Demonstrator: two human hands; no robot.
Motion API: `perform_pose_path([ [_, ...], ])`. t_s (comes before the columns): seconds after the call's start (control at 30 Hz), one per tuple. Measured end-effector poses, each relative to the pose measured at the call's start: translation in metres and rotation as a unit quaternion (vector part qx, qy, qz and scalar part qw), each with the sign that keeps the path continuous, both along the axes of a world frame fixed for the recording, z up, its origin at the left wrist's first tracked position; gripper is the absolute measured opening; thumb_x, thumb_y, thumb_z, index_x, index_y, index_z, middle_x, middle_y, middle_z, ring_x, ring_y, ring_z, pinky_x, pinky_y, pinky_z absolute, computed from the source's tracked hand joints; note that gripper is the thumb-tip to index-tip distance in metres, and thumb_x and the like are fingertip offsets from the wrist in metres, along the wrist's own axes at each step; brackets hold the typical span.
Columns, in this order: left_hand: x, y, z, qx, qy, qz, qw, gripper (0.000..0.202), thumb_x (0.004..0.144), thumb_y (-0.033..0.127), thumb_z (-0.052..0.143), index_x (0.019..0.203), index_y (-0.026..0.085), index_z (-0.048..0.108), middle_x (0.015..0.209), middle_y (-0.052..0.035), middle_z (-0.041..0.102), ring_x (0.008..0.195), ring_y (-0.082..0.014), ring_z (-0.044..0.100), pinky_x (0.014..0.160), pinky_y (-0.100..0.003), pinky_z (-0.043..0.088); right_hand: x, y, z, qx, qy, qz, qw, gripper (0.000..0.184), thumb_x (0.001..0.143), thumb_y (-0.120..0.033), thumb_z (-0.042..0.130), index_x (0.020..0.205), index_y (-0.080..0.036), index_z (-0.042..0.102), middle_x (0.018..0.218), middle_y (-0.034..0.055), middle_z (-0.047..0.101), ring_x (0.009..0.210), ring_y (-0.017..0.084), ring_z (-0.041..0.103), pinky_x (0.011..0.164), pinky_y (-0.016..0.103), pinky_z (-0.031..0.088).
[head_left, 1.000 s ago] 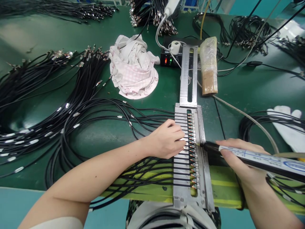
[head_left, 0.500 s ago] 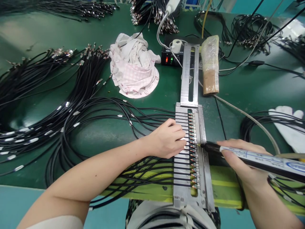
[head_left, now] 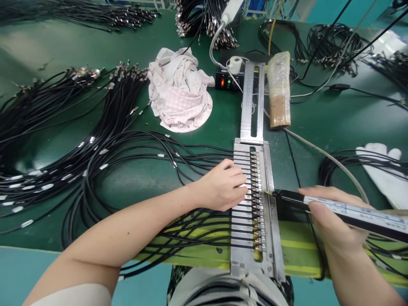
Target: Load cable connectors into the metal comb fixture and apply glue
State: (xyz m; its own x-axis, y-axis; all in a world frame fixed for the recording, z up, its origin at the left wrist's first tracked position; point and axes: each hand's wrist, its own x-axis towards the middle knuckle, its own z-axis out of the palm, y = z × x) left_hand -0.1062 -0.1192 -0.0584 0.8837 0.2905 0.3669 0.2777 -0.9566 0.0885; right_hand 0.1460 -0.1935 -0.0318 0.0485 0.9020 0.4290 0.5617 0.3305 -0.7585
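A metal fixture [head_left: 240, 259] holds a row of black cables [head_left: 210, 242], their metal connector ends [head_left: 257, 221] lined up along its slot. My left hand [head_left: 225, 185] rests on the fixture with fingers curled and fingertips pinched down at a cable near the middle of the row; the exact grip is partly hidden. In my right hand [head_left: 338, 216] is a pen-shaped tool [head_left: 290, 198] with a black nose, a thin yellowish tip and a white-and-blue labelled barrel. Its tip points left at the connector ends, close to my left fingertips; I cannot tell whether it touches.
Bundles of black cables [head_left: 108, 114] cover the left of the green table. A pink-and-white cloth [head_left: 181, 95] lies behind, beside a black box [head_left: 231, 80] with red and green lights. A wrapped block [head_left: 279, 91] stands near the fixture's far end. A white glove [head_left: 382, 170] lies right.
My right hand has drawn the pen-shaped tool slightly to the right, so more of its thin tip shows. My left hand stays at the same place on the fixture.
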Motion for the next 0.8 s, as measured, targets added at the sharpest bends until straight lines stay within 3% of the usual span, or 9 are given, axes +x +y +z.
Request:
perform_pose_path([
  [0.17,0.0010,-0.0019,0.0033,0.021,-0.029,-0.021,0.999,0.028,0.090,0.024,0.042,0.067,0.016,0.054,0.067,-0.0019,0.054,0.072,-0.0167,0.048,0.073,-0.036,0.033,-0.0031,0.0007,0.0042,-0.007,-0.031,0.064,0.997,0.018,0.072,-0.014,0.066,0.082,-0.028,0.070,0.071,-0.0022,0.070,0.056,0.016,0.063,0.047,0.025,0.049],
  [0.8,0.0025,-0.0030,0.0009,0.014,-0.023,-0.025,0.999,0.031,0.090,0.026,0.043,0.062,0.017,0.052,0.063,-0.0020,0.052,0.069,-0.0160,0.046,0.069,-0.034,0.033,-0.0042,0.0024,-0.0009,-0.014,-0.047,0.074,0.996,0.016,0.072,-0.015,0.066,0.082,-0.027,0.070,0.073,-0.0021,0.070,0.055,0.015,0.064,0.049,0.025,0.051],
])
